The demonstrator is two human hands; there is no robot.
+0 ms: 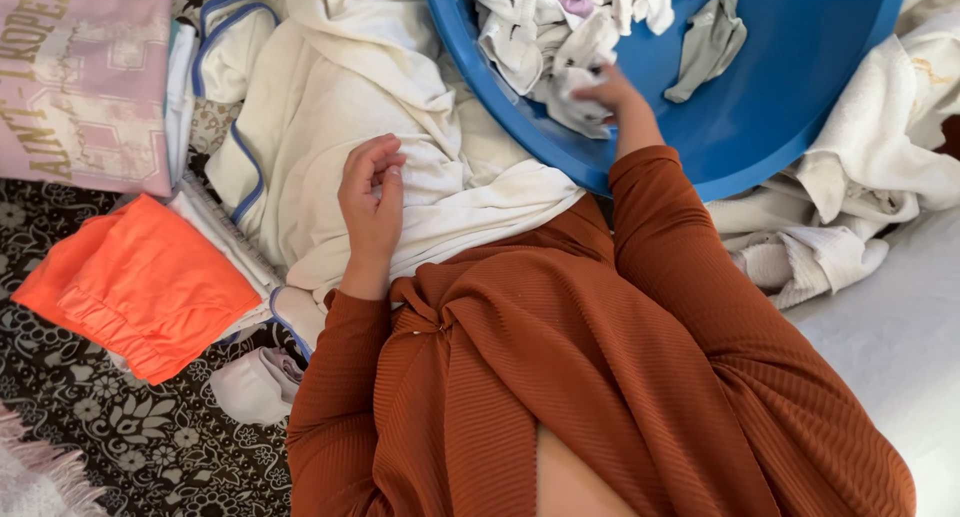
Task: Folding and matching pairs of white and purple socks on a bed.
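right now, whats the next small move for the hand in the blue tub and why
Probably lift the small white cloth clear of the blue tub: the right hand already pinches it atop the pile, while the left hand rests on the cream garment.

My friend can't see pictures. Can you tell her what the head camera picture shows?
A person in a rust-orange top reaches the right hand into a blue tub and grips a white cloth, while the left hand rests on cream fabric on the lap. Folded orange clothing and a folded pink garment lie alongside on a patterned rug.
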